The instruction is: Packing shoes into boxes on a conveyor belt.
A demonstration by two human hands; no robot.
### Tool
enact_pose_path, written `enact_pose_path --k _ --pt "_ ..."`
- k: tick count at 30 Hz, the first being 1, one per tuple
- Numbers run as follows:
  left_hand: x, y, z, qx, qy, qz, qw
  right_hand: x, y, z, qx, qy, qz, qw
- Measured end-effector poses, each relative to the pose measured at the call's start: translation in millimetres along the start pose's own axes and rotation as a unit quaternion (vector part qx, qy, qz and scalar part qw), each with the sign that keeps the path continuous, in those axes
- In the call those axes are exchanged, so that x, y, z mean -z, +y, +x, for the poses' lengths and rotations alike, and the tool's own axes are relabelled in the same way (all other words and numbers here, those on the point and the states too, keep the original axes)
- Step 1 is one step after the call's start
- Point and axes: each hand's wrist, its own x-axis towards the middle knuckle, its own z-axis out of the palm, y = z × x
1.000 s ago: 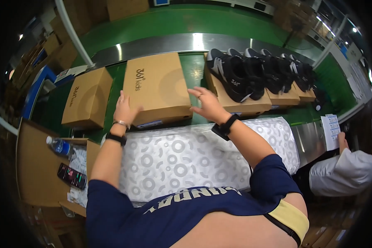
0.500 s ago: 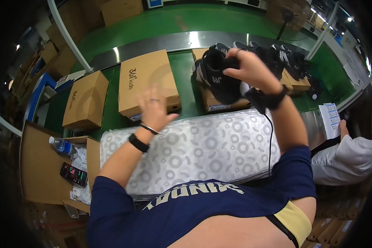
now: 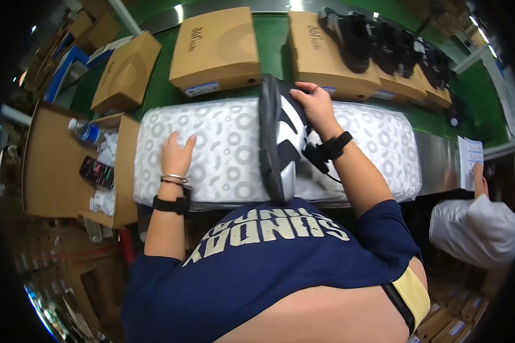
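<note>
My right hand (image 3: 316, 108) grips a black and white sneaker (image 3: 279, 137) by its upper, holding it on edge over the white patterned sheet (image 3: 223, 154) that covers the work surface. The shoe's dark sole faces left. My left hand (image 3: 177, 153) lies flat on the sheet with fingers spread, a bracelet and a black watch on the wrist. A black band sits on my right wrist too.
Closed brown shoe boxes (image 3: 217, 48) ride the green conveyor (image 3: 274, 51) behind the sheet; boxes further right carry black sneakers (image 3: 383, 43). An open carton (image 3: 51, 160) at left holds a water bottle (image 3: 84, 131) and a phone (image 3: 96, 170). Another person in white (image 3: 475, 226) works at right.
My right hand has brought the sneaker from above the conveyor boxes down onto the sheet in front of me. My left hand dropped from mid-air to rest flat on the sheet.
</note>
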Motion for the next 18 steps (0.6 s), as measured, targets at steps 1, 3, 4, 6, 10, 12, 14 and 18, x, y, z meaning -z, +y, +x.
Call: enact_pose_path --k 1,3,4,6,10,12,14,18 --pt "9 -9 -10 0.162 -0.012 0.197 0.967 -1 0 -5 -0.023 -0.005 -0.065 0.998" --pt "-19 -79 -25 0.214 -0.009 0.226 0.950 -3 18 1 -0.004 0.012 -0.043 0.999" --pt "-25 -87 -31 0.197 0.014 0.230 0.953 0 23 3 -0.006 0.010 -0.036 0.999" --pt "-27 -83 -39 0.180 0.040 0.235 0.954 1 27 0 0.010 0.014 -0.040 0.999" --pt "-29 -84 -41 0.176 0.065 0.234 0.954 1 28 -10 0.031 0.023 -0.032 0.999" --pt "-29 -82 -40 0.112 0.095 0.203 0.968 1 25 -15 0.042 0.027 -0.019 0.999" --pt "-17 -90 -35 0.048 0.117 0.122 0.984 9 7 -19 0.079 0.034 -0.354 0.931" --pt "45 35 -12 -0.232 0.074 -0.026 0.970 -23 -60 -25 0.190 -0.060 -0.180 0.963"
